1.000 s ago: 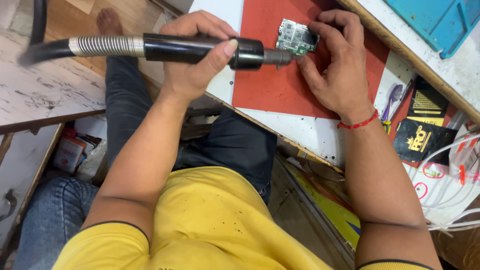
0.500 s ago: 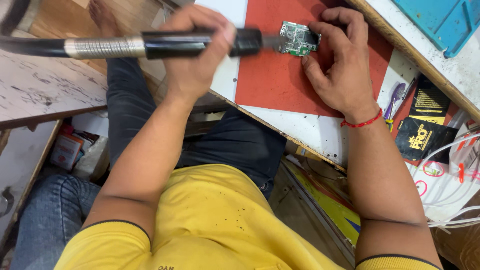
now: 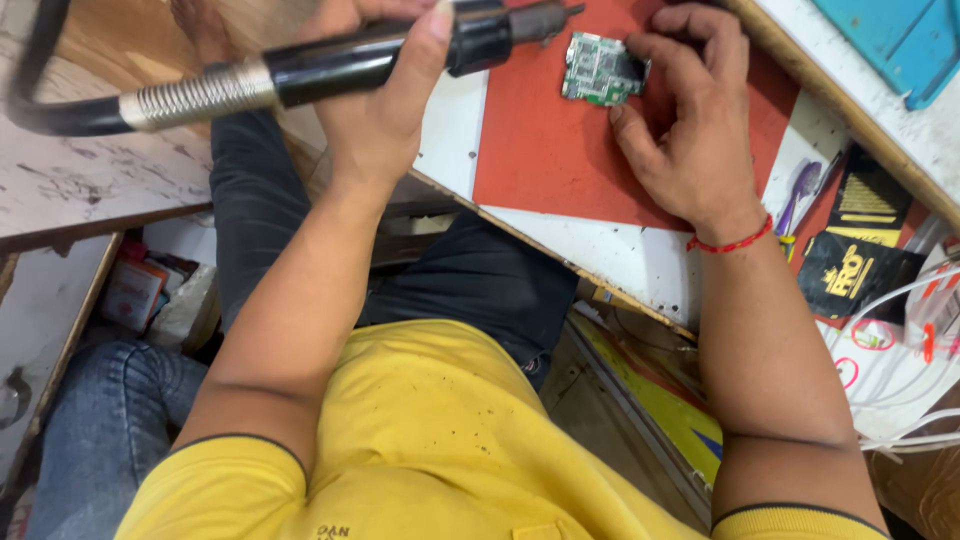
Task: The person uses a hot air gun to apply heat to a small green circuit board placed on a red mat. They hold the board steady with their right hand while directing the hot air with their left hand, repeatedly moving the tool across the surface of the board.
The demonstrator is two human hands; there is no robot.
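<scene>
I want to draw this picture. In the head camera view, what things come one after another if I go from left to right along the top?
Coiled metal spring on the hose → left hand gripping the black hot-air tool → small green circuit board on the red mat → right hand → blue tray.

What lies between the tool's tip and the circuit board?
Only bare red mat, seen in the head view. The tool's tip hangs apart from the circuit board, which the right hand steadies.

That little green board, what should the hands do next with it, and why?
Probably bring the black wand's nozzle back down over the green board. The left hand holds it lifted off to the side, while the right hand pins the board's edge on the red mat.
</scene>
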